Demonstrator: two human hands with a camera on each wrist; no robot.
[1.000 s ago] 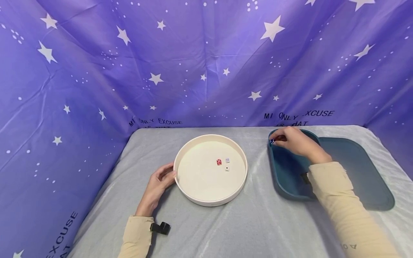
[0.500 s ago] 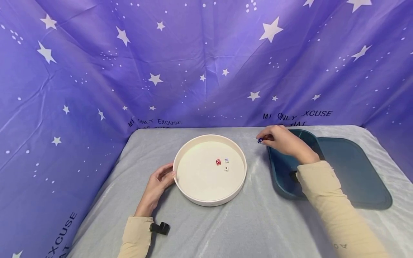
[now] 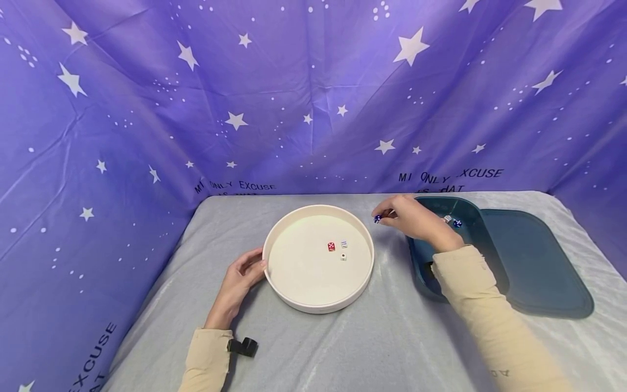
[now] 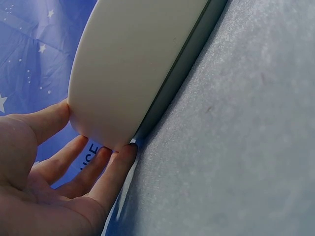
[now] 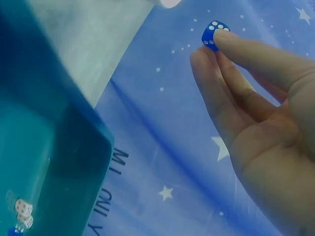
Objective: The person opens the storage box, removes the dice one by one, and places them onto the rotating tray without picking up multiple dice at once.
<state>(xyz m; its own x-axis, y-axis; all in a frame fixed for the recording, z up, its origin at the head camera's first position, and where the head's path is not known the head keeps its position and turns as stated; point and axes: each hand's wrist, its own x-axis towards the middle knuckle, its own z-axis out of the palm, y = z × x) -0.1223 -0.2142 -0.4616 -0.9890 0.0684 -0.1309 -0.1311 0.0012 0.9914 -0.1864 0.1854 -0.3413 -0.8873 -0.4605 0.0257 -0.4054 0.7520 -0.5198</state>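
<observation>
Between thumb and fingertips, my right hand point(image 3: 410, 216) pinches a blue die point(image 5: 215, 35) with white pips, just right of a round cream tray point(image 3: 294, 288). Inside the tray lie a red die point(image 3: 331, 246), a white die point(image 3: 344, 244) with blue pips and a white die point(image 3: 343, 257) with one dark pip. My left hand point(image 3: 238, 283) holds the tray's left side. The left wrist view has that thumb at the rim and the fingertips along the outer wall.
A deep teal bin point(image 3: 469, 207) stands under my right forearm, with a blue die point(image 3: 458, 224) and white dice point(image 5: 23, 207) in it. Right of it lies a flat teal lid point(image 3: 543, 272). Behind the grey-covered table point(image 3: 333, 348) hangs a purple star-patterned cloth point(image 3: 274, 81).
My right hand has moved left from the teal bin toward the tray, carrying the blue die. Dice in the bin have come into sight. The left hand has stayed at the tray.
</observation>
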